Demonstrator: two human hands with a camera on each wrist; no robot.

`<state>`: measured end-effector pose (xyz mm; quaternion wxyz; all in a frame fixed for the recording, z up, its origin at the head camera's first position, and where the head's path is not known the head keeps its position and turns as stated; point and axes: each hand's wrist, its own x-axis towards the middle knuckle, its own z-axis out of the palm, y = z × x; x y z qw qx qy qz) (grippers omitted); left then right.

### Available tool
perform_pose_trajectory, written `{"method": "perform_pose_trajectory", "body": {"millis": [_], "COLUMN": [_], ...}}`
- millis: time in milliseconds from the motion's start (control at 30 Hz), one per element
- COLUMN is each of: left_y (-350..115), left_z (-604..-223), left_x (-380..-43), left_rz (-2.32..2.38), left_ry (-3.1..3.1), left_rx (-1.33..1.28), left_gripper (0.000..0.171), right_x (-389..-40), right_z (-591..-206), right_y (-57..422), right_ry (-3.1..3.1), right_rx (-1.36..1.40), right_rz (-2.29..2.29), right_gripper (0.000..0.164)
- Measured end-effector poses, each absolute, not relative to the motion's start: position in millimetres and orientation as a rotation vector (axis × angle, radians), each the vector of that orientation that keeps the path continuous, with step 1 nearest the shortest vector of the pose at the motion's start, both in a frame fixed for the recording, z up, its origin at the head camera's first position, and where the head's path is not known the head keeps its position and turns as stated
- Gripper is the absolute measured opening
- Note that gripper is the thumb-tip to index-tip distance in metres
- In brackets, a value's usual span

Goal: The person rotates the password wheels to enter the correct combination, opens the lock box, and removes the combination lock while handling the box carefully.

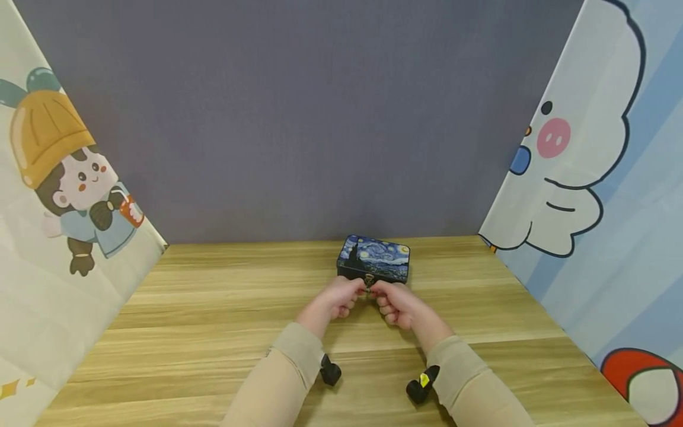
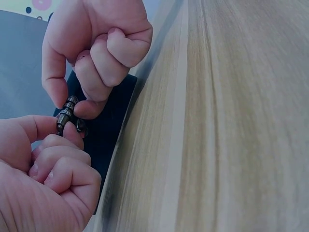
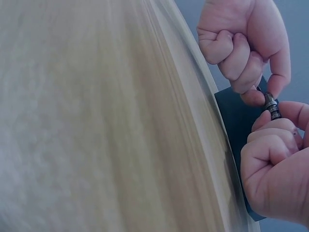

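At the box (image 1: 377, 259), left hand (image 1: 342, 295) and right hand (image 1: 399, 303) pinch a likely light, stiff lock (image 2: 67, 111), best held by its ends.

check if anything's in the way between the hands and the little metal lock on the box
Nothing visible is: the left hand and right hand both have thumb and finger at the metal lock, one at each end, in front of the box.
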<state>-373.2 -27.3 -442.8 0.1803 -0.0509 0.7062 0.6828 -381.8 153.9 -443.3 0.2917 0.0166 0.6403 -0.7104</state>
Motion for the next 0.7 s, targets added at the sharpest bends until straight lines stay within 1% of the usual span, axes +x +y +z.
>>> {"method": "perform_pose_trajectory", "body": {"millis": [700], "left_y": [-26.7], "left_z": [-442.0], "left_x": [-372.0], "left_rz": [1.927], "left_ry": [2.001], "left_rx": [-0.139], "left_gripper": [0.018], "right_x": [-379.3], "right_z": [-440.0], "right_y": [153.4], "right_ry": [1.707], "right_rx": [0.022], "right_rz": [-1.875], "right_gripper": [0.019]}}
